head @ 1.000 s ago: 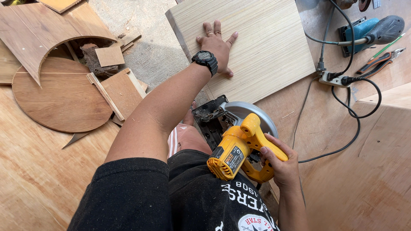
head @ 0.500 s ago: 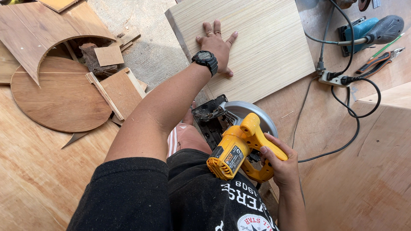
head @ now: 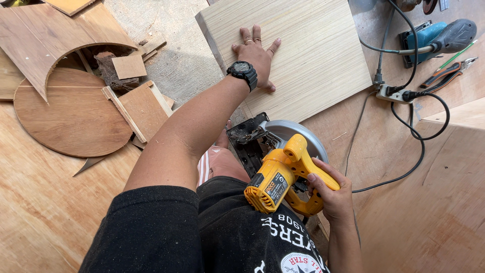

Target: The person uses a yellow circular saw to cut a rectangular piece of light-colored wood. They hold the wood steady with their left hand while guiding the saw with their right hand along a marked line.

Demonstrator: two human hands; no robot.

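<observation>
Pale plywood panel [head: 303, 55] pinned flat under spread left hand [head: 256, 55] to steady it; yellow circular saw [head: 283, 172] gripped by closed right hand [head: 331, 194], at panel's near edge.

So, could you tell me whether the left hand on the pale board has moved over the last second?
No. The left hand lies flat at the same spot on the pale board, no nearer its edges.

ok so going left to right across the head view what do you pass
round plywood disc → small wood offcut → left hand flat on the pale plywood panel → yellow circular saw held by the right hand → power strip → blue sander
</observation>
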